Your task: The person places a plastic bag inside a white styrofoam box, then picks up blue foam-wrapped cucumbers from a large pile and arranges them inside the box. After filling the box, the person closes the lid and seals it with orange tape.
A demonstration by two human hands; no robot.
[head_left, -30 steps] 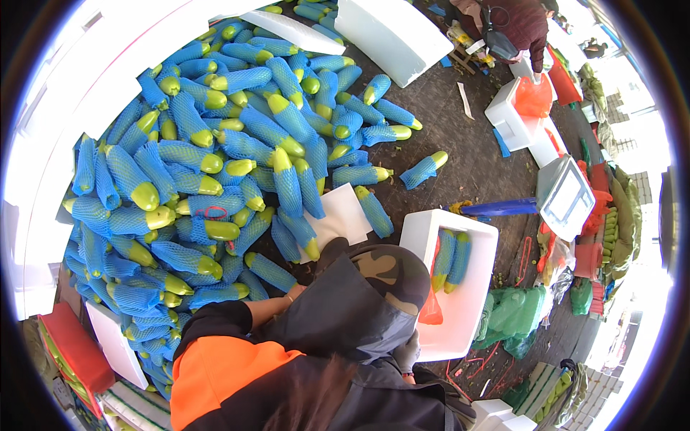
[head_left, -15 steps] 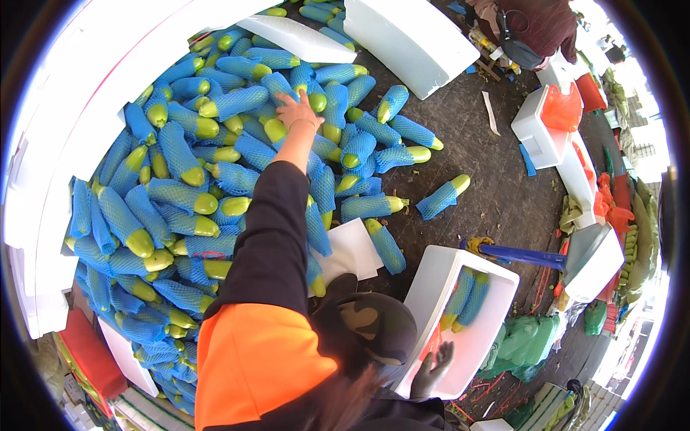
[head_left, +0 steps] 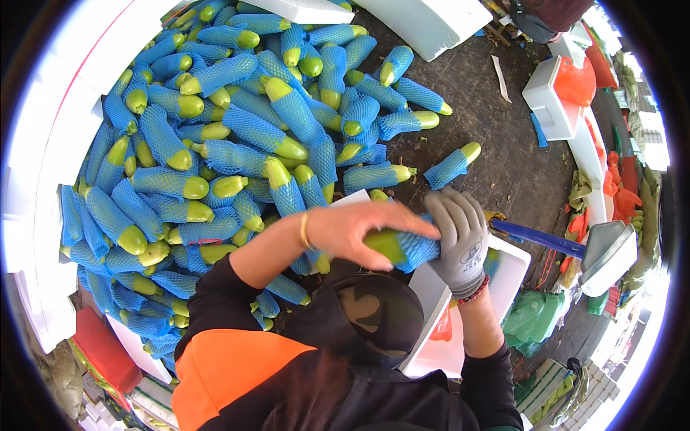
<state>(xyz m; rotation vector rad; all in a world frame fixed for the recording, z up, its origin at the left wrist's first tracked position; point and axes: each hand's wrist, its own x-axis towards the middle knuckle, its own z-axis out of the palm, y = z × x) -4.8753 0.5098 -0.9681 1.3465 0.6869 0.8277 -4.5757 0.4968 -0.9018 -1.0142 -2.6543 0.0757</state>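
Observation:
Both my hands are raised in front of me, with a light-green zucchini (head_left: pixel 415 251) in a blue net sleeve between them. My left hand (head_left: pixel 352 233), bare and with a gold bangle, curves its fingers and thumb round the bare green end. My right hand (head_left: pixel 460 241), in a grey glove, closes on the netted end. Beneath my right arm is a white foam box (head_left: pixel 515 262), its inside partly hidden by hand and arm. To the left lies a large heap of netted zucchini (head_left: pixel 241 129).
One netted zucchini (head_left: pixel 453 165) lies apart on the dark floor (head_left: pixel 474 100). White foam boxes (head_left: pixel 550 97) with red-orange bags stand on the right, near a blue handle (head_left: pixel 539 237). A white foam lid (head_left: pixel 424 25) stands at the far side. A green bag (head_left: pixel 532 316) lies right of my box.
My left hand has come back from the heap with a netted zucchini. My gloved right hand has risen from the box and met it. The view has shifted slightly.

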